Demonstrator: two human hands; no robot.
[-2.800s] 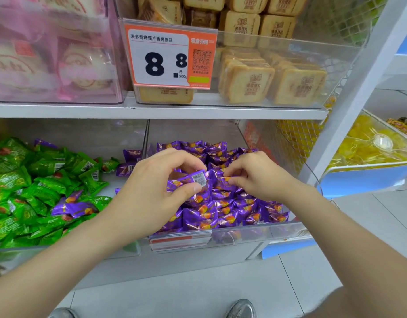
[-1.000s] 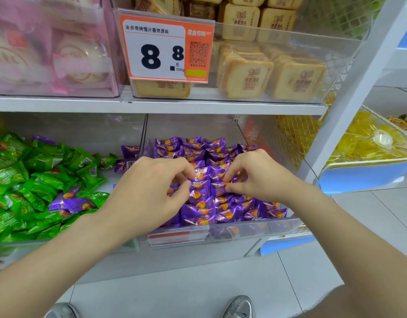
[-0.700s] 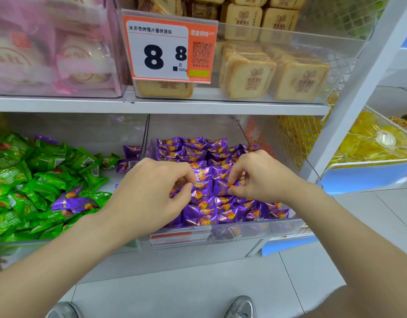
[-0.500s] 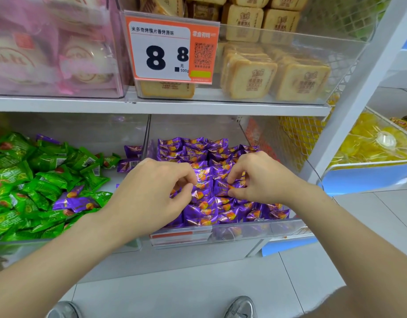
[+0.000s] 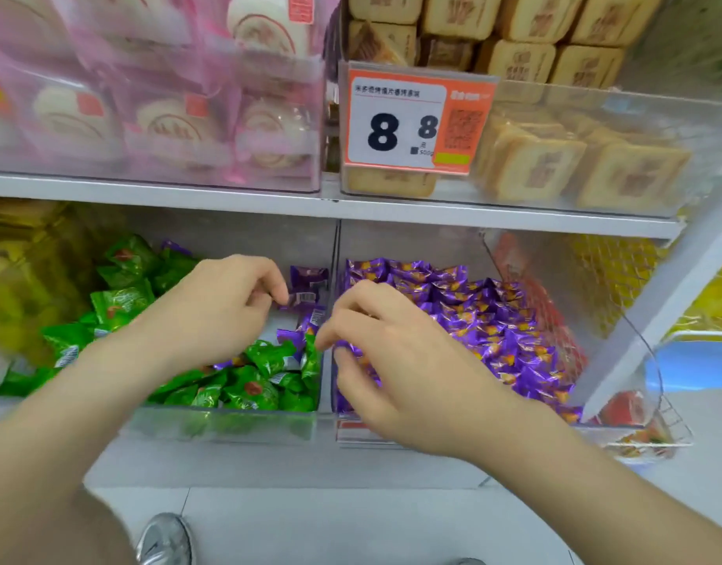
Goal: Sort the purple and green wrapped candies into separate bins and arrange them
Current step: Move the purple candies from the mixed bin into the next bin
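Green wrapped candies [image 5: 249, 385] fill the left clear bin [image 5: 228, 426]. Several stray purple candies lie among them near its right wall, one at the back [image 5: 309, 275] and one by the divider [image 5: 312, 320]. Purple wrapped candies [image 5: 493, 320] lie in rows in the right clear bin [image 5: 620, 432]. My left hand [image 5: 212, 316] is inside the green bin, and its fingertips pinch a stray purple candy with a barcode [image 5: 304, 297]. My right hand [image 5: 396, 356] hovers over the divider with curled fingers. A purple wrapper [image 5: 345, 345] sits between its thumb and forefinger.
A shelf board [image 5: 351, 205] runs just above the bins. On it stand a bin of pink-wrapped cakes [image 5: 155, 116] and one of tan biscuits [image 5: 575, 165] with an orange price tag [image 5: 412, 124]. A white upright [image 5: 656, 316] slants at the right. My shoe [image 5: 163, 540] is below.
Both hands have moved left from the middle of the purple bin. The left hand is now in the green bin on a stray purple candy. The view has swung left and closer.
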